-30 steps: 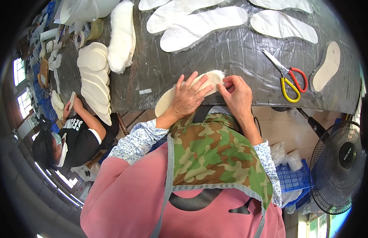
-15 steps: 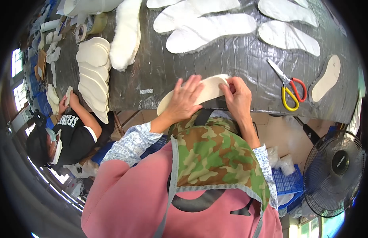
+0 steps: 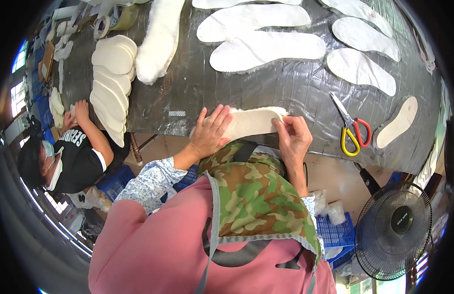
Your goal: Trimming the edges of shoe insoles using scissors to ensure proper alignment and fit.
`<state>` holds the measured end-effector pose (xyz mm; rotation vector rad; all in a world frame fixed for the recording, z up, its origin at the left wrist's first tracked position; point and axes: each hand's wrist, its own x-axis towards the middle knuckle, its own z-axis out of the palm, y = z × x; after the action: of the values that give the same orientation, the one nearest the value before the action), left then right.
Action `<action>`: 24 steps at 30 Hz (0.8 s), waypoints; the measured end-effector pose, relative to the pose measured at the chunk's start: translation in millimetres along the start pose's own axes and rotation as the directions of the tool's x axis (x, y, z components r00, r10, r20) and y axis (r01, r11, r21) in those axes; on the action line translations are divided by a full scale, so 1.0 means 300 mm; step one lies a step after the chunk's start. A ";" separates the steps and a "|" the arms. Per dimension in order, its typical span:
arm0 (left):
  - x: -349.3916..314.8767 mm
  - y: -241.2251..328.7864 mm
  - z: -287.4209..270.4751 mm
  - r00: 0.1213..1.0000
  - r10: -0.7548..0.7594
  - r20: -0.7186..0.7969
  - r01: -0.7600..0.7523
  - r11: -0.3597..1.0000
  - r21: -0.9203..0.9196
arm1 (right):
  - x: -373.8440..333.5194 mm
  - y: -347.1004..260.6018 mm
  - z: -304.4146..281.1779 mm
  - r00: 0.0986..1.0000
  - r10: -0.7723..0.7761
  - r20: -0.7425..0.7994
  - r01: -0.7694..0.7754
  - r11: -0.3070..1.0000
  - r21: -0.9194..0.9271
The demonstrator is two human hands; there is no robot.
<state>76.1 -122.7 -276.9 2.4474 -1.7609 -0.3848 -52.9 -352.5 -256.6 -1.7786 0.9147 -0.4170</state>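
Note:
A cream insole [image 3: 251, 124] lies across the near edge of the table, with white fleece showing along its far side and right end. My left hand [image 3: 211, 130] rests flat on its left part, fingers stretched out, covering much of that end. At the other end, my right hand [image 3: 293, 138] pinches the insole between thumb and fingers. Scissors [image 3: 353, 130] with one red and one yellow handle lie to the right, blades pointing away. Beyond them is a single beige insole [image 3: 397, 122].
Several white fleece insoles [image 3: 268, 50] lie at the back of the dark-covered table [image 3: 187, 93]. To the left are a fluffy insole [image 3: 160, 41] and a fanned stack of cream insoles [image 3: 110, 88]. A co-worker [image 3: 75, 152] handles something farther left. A black fan [image 3: 396, 230] stands at lower right.
The whole view has shifted and turned slightly. My left hand lies a little farther left along the insole, while my right hand keeps its pinch on the right end.

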 end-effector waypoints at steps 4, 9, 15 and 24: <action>-0.007 0.000 -0.003 1.000 0.010 0.023 -0.009 0.999 -0.033 | -0.005 0.007 -0.009 1.000 0.020 0.005 -0.020 1.000 -0.012; 0.110 0.004 -0.122 0.995 -0.090 0.034 0.097 0.942 -0.321 | -0.028 0.025 -0.029 0.997 -0.077 -0.011 0.077 0.996 -0.055; 0.539 0.067 -0.217 0.990 0.072 0.120 0.056 0.578 -0.814 | -0.030 0.026 -0.037 0.989 -0.145 -0.010 0.143 0.983 -0.114; 0.710 0.048 -0.148 0.776 0.608 0.167 -0.258 0.548 -0.795 | -0.026 0.006 -0.056 0.982 -0.178 0.063 0.187 0.964 -0.188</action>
<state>138.1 -331.1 -261.5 1.3197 -1.7710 -1.3521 -69.7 -357.7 -250.5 -2.0520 0.7830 -0.4147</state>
